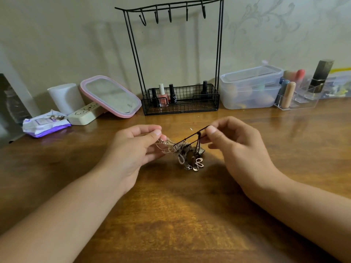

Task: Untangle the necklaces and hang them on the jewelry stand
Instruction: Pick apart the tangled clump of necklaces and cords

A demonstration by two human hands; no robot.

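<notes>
Left hand (133, 147) pinching tangled necklaces (187, 154), right hand (233, 143) pinching dark cord (191, 136)

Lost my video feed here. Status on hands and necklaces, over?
Left hand pinching pale chain. Right hand pinching dark cord, pulled taut. Tangled necklace clump hanging between hands, above the table. Black wire jewelry stand hooks bare, nothing blocking.

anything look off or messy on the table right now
Mainly the necklaces: chains, a dark cord and pendants are knotted into one clump, held just above the table between the left hand and right hand. The jewelry stand has bare hooks. The pink-rimmed mirror leans tilted. Nothing looks spilled or broken.
</notes>
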